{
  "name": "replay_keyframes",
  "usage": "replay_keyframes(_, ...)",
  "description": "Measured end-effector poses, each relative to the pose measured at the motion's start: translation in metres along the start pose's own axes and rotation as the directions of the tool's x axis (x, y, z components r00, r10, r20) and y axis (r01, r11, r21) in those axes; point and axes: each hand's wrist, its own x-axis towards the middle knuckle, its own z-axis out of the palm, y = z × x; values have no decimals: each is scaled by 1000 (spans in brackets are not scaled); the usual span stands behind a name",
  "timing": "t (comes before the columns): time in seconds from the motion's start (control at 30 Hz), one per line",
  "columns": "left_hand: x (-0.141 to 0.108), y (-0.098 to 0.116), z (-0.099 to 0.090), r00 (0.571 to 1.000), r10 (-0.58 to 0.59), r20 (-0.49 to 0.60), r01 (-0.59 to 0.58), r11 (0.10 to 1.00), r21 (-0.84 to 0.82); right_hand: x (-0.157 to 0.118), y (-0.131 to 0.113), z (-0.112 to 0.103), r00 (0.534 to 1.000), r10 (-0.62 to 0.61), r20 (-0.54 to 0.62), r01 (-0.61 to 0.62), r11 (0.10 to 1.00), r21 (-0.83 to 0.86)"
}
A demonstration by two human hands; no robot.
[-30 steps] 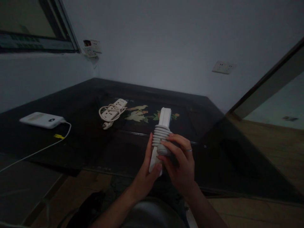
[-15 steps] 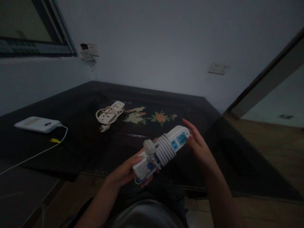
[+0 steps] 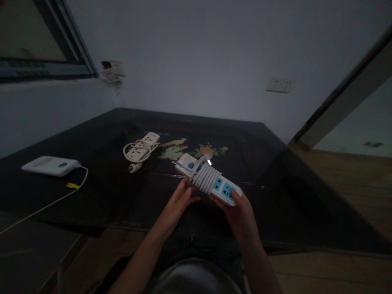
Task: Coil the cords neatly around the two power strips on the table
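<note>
A white power strip (image 3: pixel 223 191) with blue sockets has its grey cord wound around its middle, over the dark table. It slants, its blue switch end up and left, its socket end down and right. The plug lies beyond the coiled cord. My right hand (image 3: pixel 240 210) grips the socket end, thumb on top and fingers beneath. My left hand (image 3: pixel 180 200) is at the near side of the coil, fingers apart; whether it touches the strip is hard to tell. A second power strip (image 3: pixel 149 141), its cord looped over it, lies farther back to the left.
On the left of the black table (image 3: pixel 107 196) lies a white device (image 3: pixel 49 165) with a white cable running off the near left. A yellow tag (image 3: pixel 72 185) is beside the cable. Wall sockets (image 3: pixel 280 85) are behind the table; a window (image 3: pixel 33 36) is upper left.
The wrapped power strip has turned, its switch end swinging away from me and its socket end coming nearer. My right hand has closed on the socket end; my left hand has loosened its hold.
</note>
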Motion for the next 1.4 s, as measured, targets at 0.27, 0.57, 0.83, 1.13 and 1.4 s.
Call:
replay_keyframes(0.27,1,-13,15,982,-25,-187,0,991,-135,-25,21,7,992,103,72,-91,984,-154)
replay_keyframes(0.57,-5,-6,18,974,-80,-210,43,984,-175,-32,16,11,972,-93,215,199,814,-546)
replay_keyframes(0.83,-14,-10,26,981,-67,-184,58,997,-50,-36,35,15,921,-258,293,389,528,-755)
replay_keyframes(1.13,-11,-13,22,990,-56,-131,67,995,76,-29,39,13,936,-262,237,344,526,-778)
replay_keyframes(1.4,12,4,30,980,21,197,-109,888,447,-4,20,3,941,-297,159,332,731,-596)
